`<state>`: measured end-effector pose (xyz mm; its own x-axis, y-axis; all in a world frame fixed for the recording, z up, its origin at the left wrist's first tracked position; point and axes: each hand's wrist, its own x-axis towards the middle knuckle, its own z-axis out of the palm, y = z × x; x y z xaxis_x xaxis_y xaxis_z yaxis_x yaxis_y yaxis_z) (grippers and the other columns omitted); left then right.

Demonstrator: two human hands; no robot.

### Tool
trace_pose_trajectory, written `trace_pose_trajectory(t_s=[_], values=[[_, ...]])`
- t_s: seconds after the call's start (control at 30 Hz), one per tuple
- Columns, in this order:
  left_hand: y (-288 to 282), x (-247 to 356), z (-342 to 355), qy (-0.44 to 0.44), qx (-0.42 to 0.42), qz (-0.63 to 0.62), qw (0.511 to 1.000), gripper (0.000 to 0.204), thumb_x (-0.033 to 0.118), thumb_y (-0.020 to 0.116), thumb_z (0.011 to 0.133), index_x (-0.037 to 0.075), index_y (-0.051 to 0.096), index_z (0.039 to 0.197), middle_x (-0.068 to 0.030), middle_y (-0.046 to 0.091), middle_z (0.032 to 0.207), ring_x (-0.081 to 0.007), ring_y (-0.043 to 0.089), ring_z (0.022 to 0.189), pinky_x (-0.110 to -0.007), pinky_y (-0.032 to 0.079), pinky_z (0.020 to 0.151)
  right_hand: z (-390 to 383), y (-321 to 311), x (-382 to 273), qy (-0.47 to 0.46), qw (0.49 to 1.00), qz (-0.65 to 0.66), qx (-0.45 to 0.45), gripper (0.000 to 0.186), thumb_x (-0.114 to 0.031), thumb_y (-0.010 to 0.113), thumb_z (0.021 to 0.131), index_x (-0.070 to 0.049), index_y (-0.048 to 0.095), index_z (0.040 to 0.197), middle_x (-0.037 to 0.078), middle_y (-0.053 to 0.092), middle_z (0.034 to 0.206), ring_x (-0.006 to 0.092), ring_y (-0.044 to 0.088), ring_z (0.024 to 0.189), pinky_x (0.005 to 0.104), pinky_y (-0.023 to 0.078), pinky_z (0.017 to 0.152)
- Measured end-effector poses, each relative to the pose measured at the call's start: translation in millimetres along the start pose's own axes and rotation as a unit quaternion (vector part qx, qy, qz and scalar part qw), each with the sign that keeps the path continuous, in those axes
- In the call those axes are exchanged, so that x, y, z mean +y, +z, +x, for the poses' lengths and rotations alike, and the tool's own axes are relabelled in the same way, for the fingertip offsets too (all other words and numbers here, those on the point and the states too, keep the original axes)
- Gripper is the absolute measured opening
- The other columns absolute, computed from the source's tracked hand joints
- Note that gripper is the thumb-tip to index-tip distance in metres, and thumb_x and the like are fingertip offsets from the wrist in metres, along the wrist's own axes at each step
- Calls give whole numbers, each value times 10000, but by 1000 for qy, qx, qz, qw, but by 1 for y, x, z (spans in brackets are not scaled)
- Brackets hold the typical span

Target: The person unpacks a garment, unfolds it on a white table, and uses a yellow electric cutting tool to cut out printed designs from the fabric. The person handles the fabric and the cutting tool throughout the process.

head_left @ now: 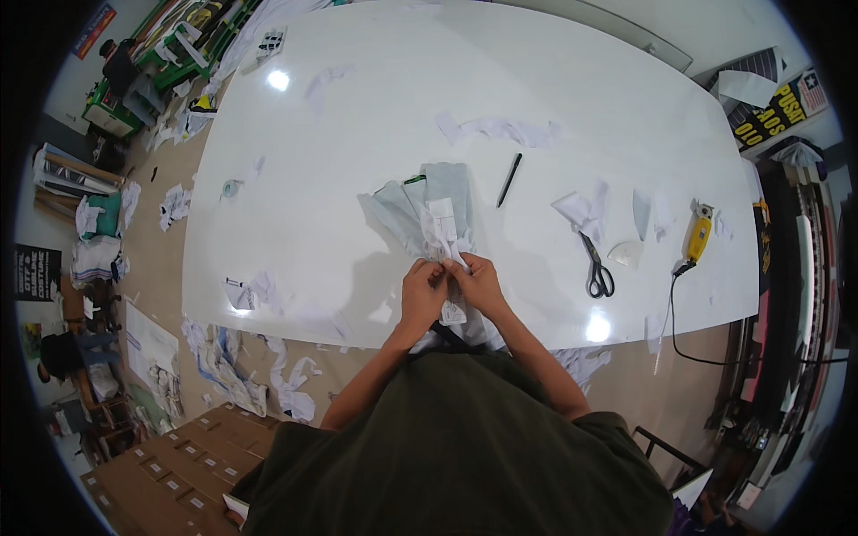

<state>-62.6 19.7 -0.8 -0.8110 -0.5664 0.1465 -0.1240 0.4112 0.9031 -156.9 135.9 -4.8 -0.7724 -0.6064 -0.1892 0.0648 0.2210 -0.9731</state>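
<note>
My left hand and my right hand are close together near the table's front edge, fingers curled and pinched on a narrow white piece with printed label-like rectangles. It lies over a bunch of pale blue-grey fabric, which spreads away from me on the white table. A small green-and-black strip shows at the fabric's far end. Below my hands, the white piece continues down toward the edge, with dark and white material beneath it.
Black scissors, a black pen, a yellow corded cutter, white scraps and a tape roll lie on the table. Two other people are at the left. Cardboard boxes and fabric scraps are on the floor.
</note>
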Motion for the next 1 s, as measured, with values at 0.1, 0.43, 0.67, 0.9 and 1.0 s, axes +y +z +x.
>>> trace_pose_trajectory(t_s=[0.1, 0.43, 0.67, 0.9, 1.0], values=[[0, -4, 3, 13, 33, -35, 999, 108, 31, 741, 827, -54, 675, 838, -145, 634, 781, -244, 627, 670, -350, 498, 638, -2, -6, 2, 10, 999, 34, -21, 303, -264, 618, 1039, 34, 671, 1018, 14, 619, 782, 69, 548, 720, 274, 466, 637], [-5, -2, 2, -25, -4, 70, 997, 116, 98, 741, 858, -4, 687, 851, -142, 660, 818, -302, 652, 739, -404, 487, 712, -24, -20, 3, 103, 987, 118, 45, 164, -102, 544, 1045, 5, 645, 1118, 81, 649, 980, 175, 614, 835, 345, 531, 749], [-16, -18, 7, 140, -86, 225, 961, 264, 188, 756, 768, 94, 688, 1006, -81, 670, 1050, -289, 624, 1041, -426, 452, 876, 15, -21, -27, -425, 850, -299, -87, 462, 81, 664, 752, -72, 674, 1187, 104, 669, 1273, 277, 621, 1219, 435, 439, 1003], [-24, -30, 4, 213, -44, 78, 973, 291, 141, 758, 770, 100, 697, 1051, -76, 685, 1069, -273, 653, 970, -415, 461, 835, 23, -14, -18, -432, 834, -313, -138, 551, 14, 721, 754, -130, 656, 1282, 40, 665, 1309, 219, 619, 1127, 400, 401, 964], [-26, -31, 2, 165, -70, 52, 982, 224, 146, 754, 786, 81, 712, 997, -69, 690, 1031, -265, 658, 920, -402, 453, 825, 21, -17, -14, -413, 812, -391, -129, 532, -26, 716, 774, -147, 659, 1289, 18, 678, 1209, 215, 588, 1008, 383, 388, 887]])
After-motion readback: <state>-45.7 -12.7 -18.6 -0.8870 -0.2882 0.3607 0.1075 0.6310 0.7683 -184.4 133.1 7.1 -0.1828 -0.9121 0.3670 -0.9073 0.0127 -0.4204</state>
